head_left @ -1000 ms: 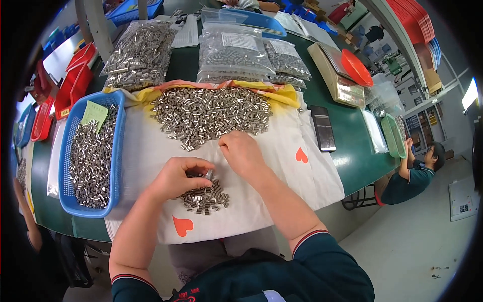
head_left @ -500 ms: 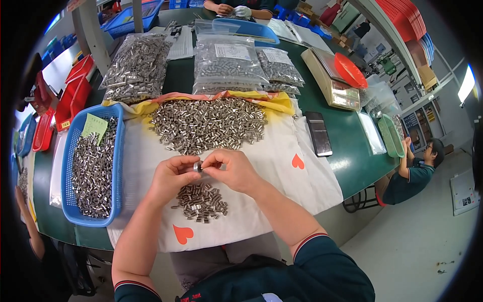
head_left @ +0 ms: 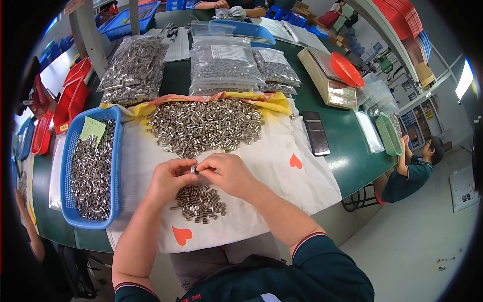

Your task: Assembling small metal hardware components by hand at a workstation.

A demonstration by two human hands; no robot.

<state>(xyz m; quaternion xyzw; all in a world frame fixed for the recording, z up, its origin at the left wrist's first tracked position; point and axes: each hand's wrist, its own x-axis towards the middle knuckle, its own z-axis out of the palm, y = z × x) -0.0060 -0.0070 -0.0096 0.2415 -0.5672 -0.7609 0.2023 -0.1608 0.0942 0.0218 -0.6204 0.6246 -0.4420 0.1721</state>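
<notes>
My left hand pinches a small shiny metal ring between thumb and fingers. Close against it, my right hand is closed, its thumb and fingertips pressed together at the ring; whatever they hold is too small and covered to name. Just below both hands lies a small pile of short metal sleeves on a white cloth with red hearts. A larger heap of such metal sleeves spreads beyond my hands, along the cloth's yellow and pink edge.
On the left stands a blue basket of metal pieces with a green note. Clear bags of parts line the back. To the right are a phone and a scale bearing a red tray. Other people sit around.
Both hands stay together at the ring, and my right fingertips have shifted slightly left over it. The whole view has moved a little. Across the table, the other person's hands have moved.
</notes>
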